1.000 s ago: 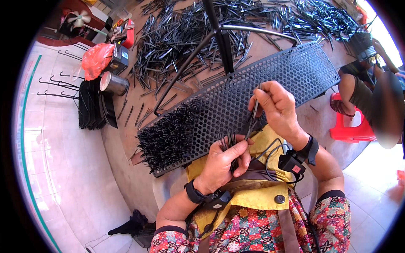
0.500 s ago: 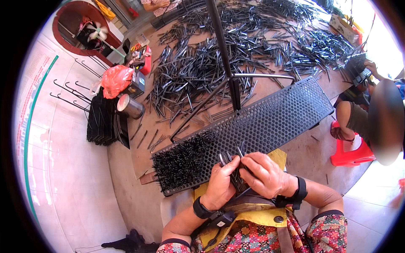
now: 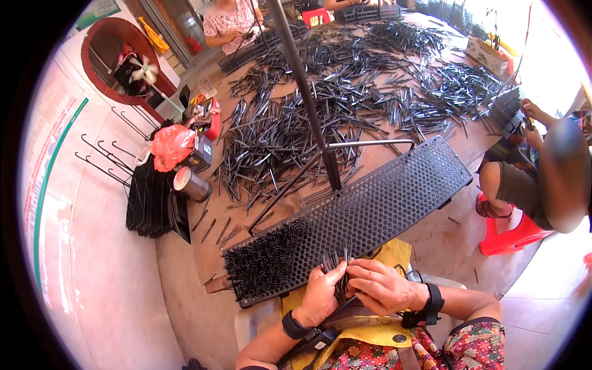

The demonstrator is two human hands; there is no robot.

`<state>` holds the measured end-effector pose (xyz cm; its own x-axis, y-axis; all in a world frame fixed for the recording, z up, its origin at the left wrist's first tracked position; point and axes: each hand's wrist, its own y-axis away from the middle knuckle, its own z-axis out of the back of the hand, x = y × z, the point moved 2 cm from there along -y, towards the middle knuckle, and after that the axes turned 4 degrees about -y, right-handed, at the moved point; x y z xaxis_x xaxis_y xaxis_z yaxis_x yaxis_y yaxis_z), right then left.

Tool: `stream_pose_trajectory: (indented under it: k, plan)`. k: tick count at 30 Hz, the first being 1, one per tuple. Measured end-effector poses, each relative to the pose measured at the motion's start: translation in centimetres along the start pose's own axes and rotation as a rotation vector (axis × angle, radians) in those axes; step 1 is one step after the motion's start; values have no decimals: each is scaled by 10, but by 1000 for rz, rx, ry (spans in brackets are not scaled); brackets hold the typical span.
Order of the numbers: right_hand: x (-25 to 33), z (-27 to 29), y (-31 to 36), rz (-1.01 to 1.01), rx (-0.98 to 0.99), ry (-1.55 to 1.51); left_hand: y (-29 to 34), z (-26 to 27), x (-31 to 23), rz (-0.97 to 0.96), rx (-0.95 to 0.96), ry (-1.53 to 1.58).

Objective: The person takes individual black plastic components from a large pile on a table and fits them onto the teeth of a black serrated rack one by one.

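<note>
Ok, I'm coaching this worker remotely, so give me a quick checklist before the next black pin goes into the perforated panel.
1. Bundle of thin black metal pins gripped in left hand: ok.
2. Right hand touching that bundle: ok.
3. Long black perforated panel lying flat on the table, at its near edge: ok.
4. Open holes in panel's right part: ok.
5. One pin separated from the bundle: cannot tell.
6. Grey stand pole away from hands: ok.

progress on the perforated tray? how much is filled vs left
Done: only the left end of the black perforated tray is packed with upright dark pins. In hand: the left hand and right hand together grip a small bundle of pins at the tray's near edge. Left: most of the tray's holes show empty, and a big loose pile of pins covers the table.
</note>
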<state>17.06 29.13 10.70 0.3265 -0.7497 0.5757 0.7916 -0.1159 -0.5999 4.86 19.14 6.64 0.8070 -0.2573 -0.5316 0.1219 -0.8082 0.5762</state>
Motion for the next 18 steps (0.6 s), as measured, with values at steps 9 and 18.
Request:
stream_pose_trajectory:
  k: [9,18]
  plan:
    - [-96,124,40,-280,-439,856,18,-1,1,23,43,-108]
    - [-173,186,115,-913,-626,763,19,8,6,169,115,-89]
